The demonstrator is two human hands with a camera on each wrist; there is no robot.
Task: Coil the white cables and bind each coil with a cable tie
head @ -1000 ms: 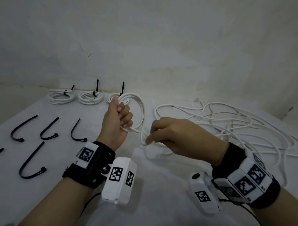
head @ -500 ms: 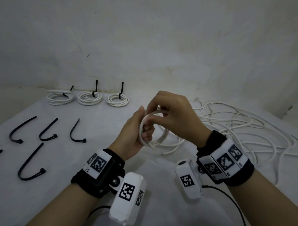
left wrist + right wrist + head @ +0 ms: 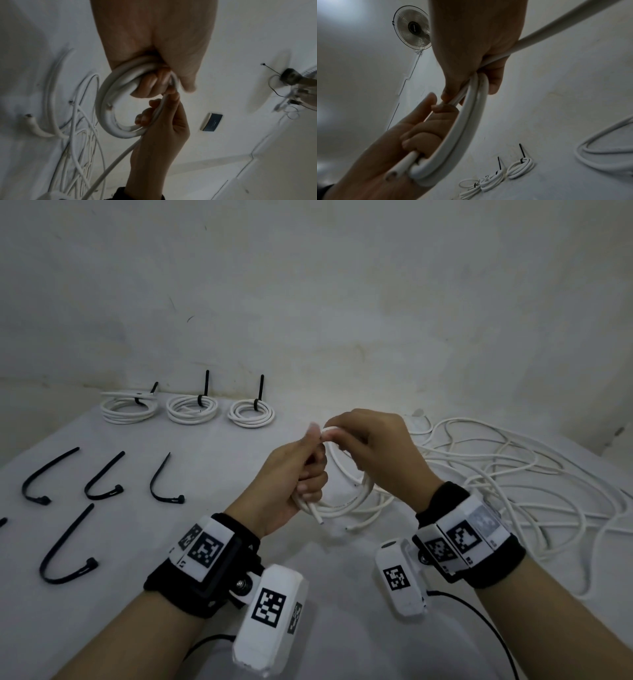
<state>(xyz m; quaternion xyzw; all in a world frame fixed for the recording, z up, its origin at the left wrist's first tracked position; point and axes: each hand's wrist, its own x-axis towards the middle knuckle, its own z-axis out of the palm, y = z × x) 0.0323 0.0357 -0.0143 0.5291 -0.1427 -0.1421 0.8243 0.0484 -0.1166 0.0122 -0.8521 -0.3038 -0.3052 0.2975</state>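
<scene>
Above the middle of the table my left hand (image 3: 308, 474) grips a small coil of white cable (image 3: 346, 503), with one cut end sticking out below the fist. My right hand (image 3: 346, 440) pinches a strand of the same cable at the coil's top, right against my left thumb. In the left wrist view my left fingers (image 3: 149, 83) curl through the coil (image 3: 106, 108), and the cable runs through my right hand (image 3: 159, 128). The right wrist view shows the coil (image 3: 464, 128) spanning both hands. Several loose black cable ties (image 3: 102, 479) lie at the left.
Three bound coils (image 3: 191, 409) sit in a row at the back by the wall, each with a black tie standing up. A tangle of loose white cable (image 3: 513, 474) covers the right side of the table (image 3: 212, 522). A wall fan (image 3: 414, 29) hangs high up.
My left hand came down and toward the middle with the coil. My right hand rose from the trailing cable to the coil's top, laying another turn; the coil looks tighter.
</scene>
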